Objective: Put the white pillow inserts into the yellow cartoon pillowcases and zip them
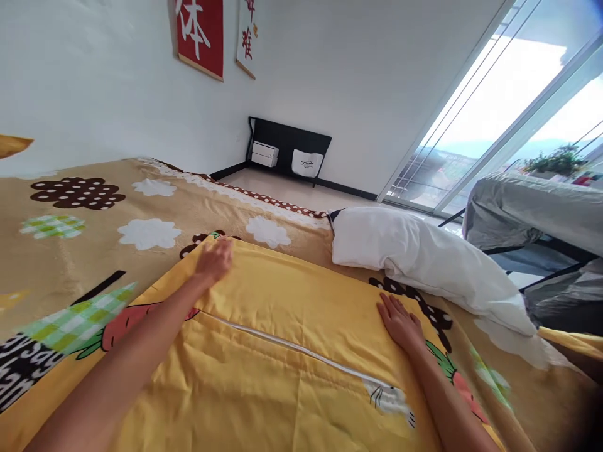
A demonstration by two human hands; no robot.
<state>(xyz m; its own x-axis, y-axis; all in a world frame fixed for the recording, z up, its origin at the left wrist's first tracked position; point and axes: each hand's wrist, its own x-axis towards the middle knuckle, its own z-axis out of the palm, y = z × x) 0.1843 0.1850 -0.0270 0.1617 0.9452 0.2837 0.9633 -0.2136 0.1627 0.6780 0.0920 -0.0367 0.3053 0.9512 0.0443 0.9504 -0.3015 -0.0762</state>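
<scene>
A yellow duvet cover with carrot prints lies folded over on the bed, a pale strip like a zip or seam running across it. My left hand rests near its far left corner; motion blurs the fingers, so their grip is unclear. Toward the far right corner, my right hand lies flat on the cloth, fingers stretched out. Below the strip, the nearer part of the cover is wrinkled. Part of a white cat print shows near my right forearm.
A patterned tan bed sheet spreads beneath the cover. Beyond its right side lies a white pillow. A black low rack stands by the far wall. At right, a grey-covered piece of furniture stands before the windows.
</scene>
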